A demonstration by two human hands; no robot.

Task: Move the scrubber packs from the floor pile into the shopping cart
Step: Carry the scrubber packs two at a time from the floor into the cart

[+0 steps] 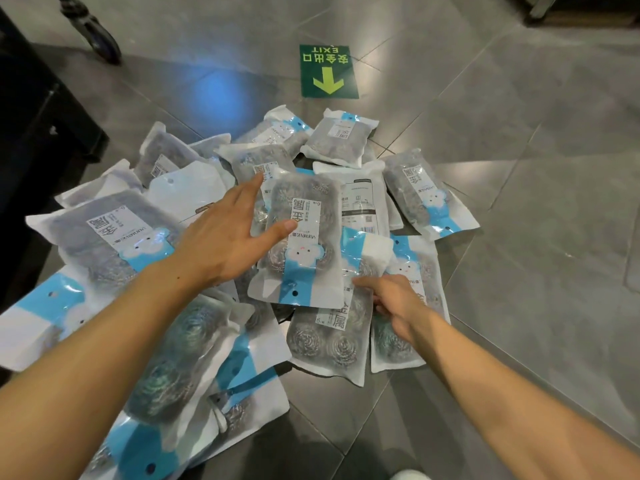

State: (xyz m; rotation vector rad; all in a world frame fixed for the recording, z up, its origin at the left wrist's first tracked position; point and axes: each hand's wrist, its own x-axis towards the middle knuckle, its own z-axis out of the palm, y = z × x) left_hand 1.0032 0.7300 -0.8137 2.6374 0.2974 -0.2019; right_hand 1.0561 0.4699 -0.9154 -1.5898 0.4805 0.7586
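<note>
A loose pile of scrubber packs (214, 244) lies spread on the grey tiled floor (519, 168), many packs overlapping, their white and blue edges fanning out toward the near left corner and toward the right. The left hand (225, 237) reaches over the middle of the pile with fingers spread wide and straight, its thumb and fingertips resting on the left edge of the top pack (299, 244), a face-up pack showing steel coils and a blue band; it holds nothing. The right hand (388, 299) is lower and to the right, fingers curled down at the near edge of that same pack, where it overlaps a lower pack (329, 337); whether the fingers actually pinch an edge or only touch it cannot be told. On the far side, a single pack (337, 138) sits at the pile's rim, and another pack (429, 195) marks the right edge. Beyond the pile a green exit sign (328, 71) is stuck flat on the floor, well apart from the packs. The floor to the right and far side is open tile. A dark cabinet (38, 140) borders the pile on the left, and a black wheel (100, 38) stands at the far left. No shopping cart can be identified.
</note>
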